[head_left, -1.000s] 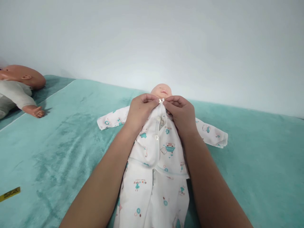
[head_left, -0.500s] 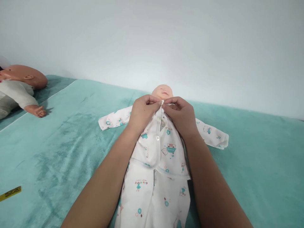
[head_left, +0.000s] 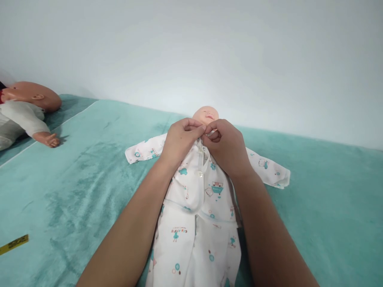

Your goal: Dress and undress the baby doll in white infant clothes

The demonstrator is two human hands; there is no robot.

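Shirt [head_left: 190, 185] at centre frame seems mid-fastening; left hand [head_left: 182, 137] and right hand [head_left: 229, 141], fingers almost closed, apparently pinch its neckline; next move calls for aligning both sides.

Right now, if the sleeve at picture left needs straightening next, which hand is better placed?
Probably the left hand: it is nearer that sleeve; the right hand is mostly across the shirt.

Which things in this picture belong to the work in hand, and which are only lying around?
Belonging to the work:
left hand, at the neckline
right hand, beside it
white printed jacket
doll wearing it

Only lying around:
second doll, far left
yellow strip, lower left
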